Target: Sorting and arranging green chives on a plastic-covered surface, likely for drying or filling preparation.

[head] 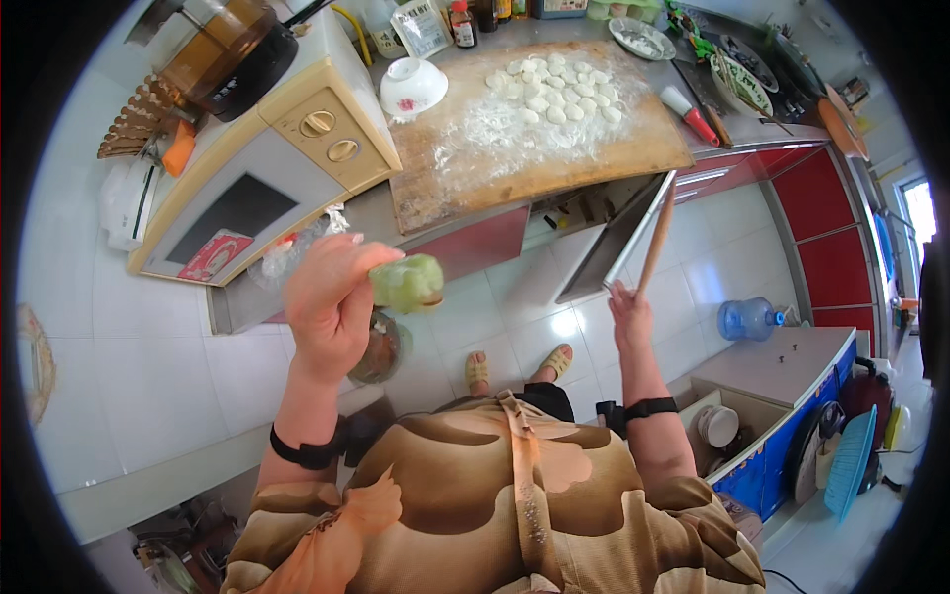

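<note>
My left hand (330, 304) is raised near the microwave, gripping a pale green lump (407, 284), perhaps a vegetable piece, with a brownish end. My right hand (631, 315) holds a wooden rolling pin (658, 237) that points away from me. Its fingertips are at the edge of an open cabinet door (612, 241); whether they grip it is hard to tell. Beyond both hands lies a floured wooden board (631, 152). Many small flattened dough pieces (557, 85) rest on it among loose flour (490, 137).
An upturned white bowl (413, 85) sits at the board's left, near the microwave (297, 163). A red-handled brush (690, 115) lies to its right. Below my left hand is a waste bin (382, 349). A blue water bottle (748, 319) lies beside a low cabinet (787, 364) at right.
</note>
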Motion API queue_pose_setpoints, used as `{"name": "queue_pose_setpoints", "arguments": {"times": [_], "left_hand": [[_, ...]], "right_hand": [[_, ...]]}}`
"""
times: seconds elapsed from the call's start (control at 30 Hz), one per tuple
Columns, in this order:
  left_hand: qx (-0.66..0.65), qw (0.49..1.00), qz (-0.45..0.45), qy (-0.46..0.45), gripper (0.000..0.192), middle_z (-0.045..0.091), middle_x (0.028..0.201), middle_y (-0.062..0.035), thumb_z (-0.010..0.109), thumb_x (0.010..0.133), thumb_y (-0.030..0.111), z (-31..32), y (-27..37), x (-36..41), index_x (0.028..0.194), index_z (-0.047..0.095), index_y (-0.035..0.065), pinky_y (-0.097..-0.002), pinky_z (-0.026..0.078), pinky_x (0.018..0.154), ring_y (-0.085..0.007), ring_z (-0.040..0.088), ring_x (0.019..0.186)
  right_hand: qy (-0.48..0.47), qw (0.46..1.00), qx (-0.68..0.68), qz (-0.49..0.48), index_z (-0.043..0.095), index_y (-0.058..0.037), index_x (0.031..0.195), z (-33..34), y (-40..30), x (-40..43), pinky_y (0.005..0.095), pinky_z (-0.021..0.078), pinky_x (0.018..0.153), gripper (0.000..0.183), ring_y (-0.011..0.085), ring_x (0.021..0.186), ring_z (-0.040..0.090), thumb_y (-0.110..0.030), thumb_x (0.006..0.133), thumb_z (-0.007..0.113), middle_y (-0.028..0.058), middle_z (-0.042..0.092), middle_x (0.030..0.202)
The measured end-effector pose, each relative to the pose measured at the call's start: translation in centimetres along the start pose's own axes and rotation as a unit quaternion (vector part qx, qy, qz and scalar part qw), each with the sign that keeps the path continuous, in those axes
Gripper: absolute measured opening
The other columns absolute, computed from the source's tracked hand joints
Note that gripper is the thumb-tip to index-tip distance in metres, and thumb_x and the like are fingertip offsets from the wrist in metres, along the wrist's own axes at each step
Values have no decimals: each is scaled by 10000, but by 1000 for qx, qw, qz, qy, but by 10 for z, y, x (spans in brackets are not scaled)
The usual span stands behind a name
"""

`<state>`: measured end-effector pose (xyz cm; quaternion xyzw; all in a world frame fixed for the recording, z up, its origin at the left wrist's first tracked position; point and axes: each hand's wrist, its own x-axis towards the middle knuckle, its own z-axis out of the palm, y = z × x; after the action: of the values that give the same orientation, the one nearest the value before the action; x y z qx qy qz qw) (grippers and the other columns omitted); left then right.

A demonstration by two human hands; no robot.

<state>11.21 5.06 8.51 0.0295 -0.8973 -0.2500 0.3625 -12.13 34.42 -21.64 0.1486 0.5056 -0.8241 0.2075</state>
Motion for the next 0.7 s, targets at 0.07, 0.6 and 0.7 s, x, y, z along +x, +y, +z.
{"name": "queue_pose_setpoints", "arguments": {"times": [0.07, 0.6, 0.7], "left_hand": [[-13, 1000, 5, 13, 154, 619, 716, -73, 500, 796, -18, -12, -5, -10, 866, 637, -22, -377, 447, 835, -207, 553, 675], [-43, 997, -33, 58, 204, 659, 735, -101, 492, 912, 114, -82, -45, -55, 962, 617, -40, -377, 445, 881, -216, 613, 761], [-34, 997, -31, 58, 206, 656, 745, -109, 498, 912, 121, -87, -44, -54, 961, 617, -40, -375, 456, 863, -225, 615, 768]], "right_hand": [[-33, 999, -9, -2, 447, -44, 951, 19, 4, -4, 378, 459, 854, 233, 294, 1097, 569, -273, 964, 406, 222, 557, 1193], [65, 880, -469, 23, 539, 8, 918, -80, -41, -111, 285, 490, 559, 381, 198, 675, 659, -329, 973, 369, 137, 673, 871], [-24, 792, -607, -70, 563, 62, 900, -58, -52, -145, 314, 502, 588, 437, 224, 663, 661, -320, 974, 364, 166, 666, 829]]}}
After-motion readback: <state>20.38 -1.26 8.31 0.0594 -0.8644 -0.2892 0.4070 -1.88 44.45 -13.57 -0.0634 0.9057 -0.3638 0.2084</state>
